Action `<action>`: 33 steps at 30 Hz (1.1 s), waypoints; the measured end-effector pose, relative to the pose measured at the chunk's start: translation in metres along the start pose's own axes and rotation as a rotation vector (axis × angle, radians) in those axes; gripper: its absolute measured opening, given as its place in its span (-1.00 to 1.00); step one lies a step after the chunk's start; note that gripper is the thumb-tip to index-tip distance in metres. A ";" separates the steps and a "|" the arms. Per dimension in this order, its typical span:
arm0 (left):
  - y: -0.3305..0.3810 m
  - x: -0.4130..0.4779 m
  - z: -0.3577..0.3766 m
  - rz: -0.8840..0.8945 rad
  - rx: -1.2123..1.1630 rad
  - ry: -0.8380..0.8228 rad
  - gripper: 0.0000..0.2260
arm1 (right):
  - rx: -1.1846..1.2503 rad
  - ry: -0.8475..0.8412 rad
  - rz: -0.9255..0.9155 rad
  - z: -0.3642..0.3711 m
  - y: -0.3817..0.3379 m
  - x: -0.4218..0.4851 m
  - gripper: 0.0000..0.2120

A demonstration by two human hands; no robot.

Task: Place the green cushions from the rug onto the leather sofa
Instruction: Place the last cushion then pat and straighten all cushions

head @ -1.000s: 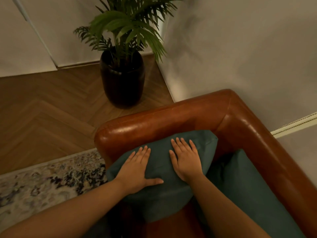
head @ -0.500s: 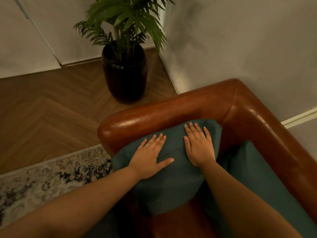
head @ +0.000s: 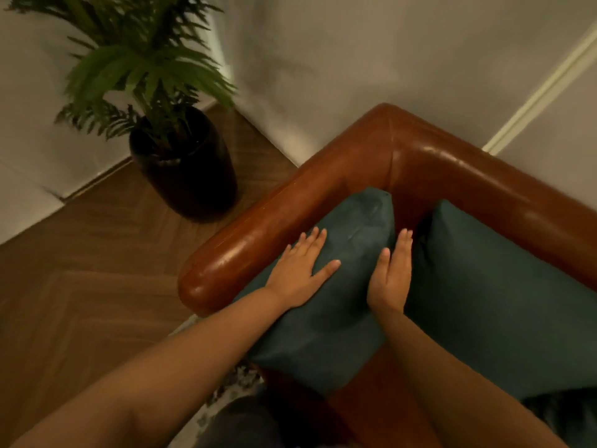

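Observation:
A dark green cushion (head: 342, 305) leans in the corner of the brown leather sofa (head: 323, 189), against its armrest. My left hand (head: 302, 270) lies flat on the cushion's face, fingers spread. At the cushion's right edge my right hand (head: 392, 276) presses edge-on with straight fingers. A second green cushion (head: 497, 295) rests to the right, against the sofa's backrest. Only a sliver of the patterned rug (head: 232, 386) shows beneath my left forearm.
A dark pot (head: 190, 179) with a leafy plant stands on the herringbone wood floor beyond the armrest. Grey walls meet behind the sofa corner. A dark shape, too blurred to name, sits at the lower right edge.
The view has swung left and closer, so the sofa corner sits higher. My right hand has slid from the cushion's face to its right edge; my left hand stays flat on it.

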State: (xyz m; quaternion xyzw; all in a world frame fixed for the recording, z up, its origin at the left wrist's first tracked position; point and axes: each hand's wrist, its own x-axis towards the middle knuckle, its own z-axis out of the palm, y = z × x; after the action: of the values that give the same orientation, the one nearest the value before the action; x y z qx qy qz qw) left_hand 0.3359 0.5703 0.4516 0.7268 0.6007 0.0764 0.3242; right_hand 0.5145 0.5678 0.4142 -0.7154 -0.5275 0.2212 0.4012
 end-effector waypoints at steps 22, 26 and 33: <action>0.013 0.078 0.016 0.240 0.191 0.033 -0.33 | 0.436 0.177 0.473 0.064 0.042 -0.041 -0.28; 0.017 0.087 0.020 0.199 0.245 -0.047 -0.33 | 0.436 0.113 0.512 0.062 0.051 -0.033 -0.40; 0.005 0.062 -0.011 0.237 0.134 -0.080 -0.22 | 0.483 0.205 0.619 0.043 0.054 -0.066 -0.56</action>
State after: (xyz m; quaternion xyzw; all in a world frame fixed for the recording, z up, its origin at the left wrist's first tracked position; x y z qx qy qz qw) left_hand 0.3511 0.6318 0.4454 0.8151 0.5011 0.0447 0.2874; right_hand 0.4909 0.5145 0.3383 -0.7439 -0.1772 0.3767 0.5229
